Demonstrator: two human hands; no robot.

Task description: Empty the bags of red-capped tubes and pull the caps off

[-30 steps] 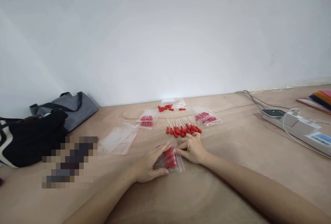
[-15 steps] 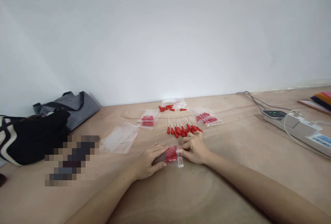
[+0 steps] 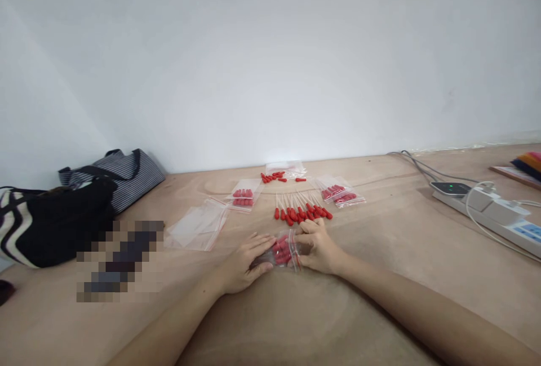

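Note:
Between my two hands, low on the table, lies a clear zip bag [image 3: 282, 250] with several red rubber bulbs inside. My left hand [image 3: 249, 262] holds the bag's left end, thumb below and fingers above. At its right, zip end, my right hand [image 3: 319, 248] has its thumb and fingers bent on the bag's mouth; whether fingertips are inside it I cannot tell. Just beyond the right fingers lies a fanned row of droppers [image 3: 302, 211] with red bulbs and thin clear tubes.
Filled zip bags lie to the left [image 3: 243, 197] and right [image 3: 338, 192]. Flat zip bags [image 3: 196, 225] sit left, loose red bulbs [image 3: 273, 177] at the back. A power strip [image 3: 494, 214] with cables stands right; a black bag [image 3: 63, 225] and striped bag [image 3: 137, 177] are left.
My right thumb and fingers have shifted onto the bag's mouth, and its zip edge has tilted. The red bulbs inside look more spread out. My left hand stays nearly in place.

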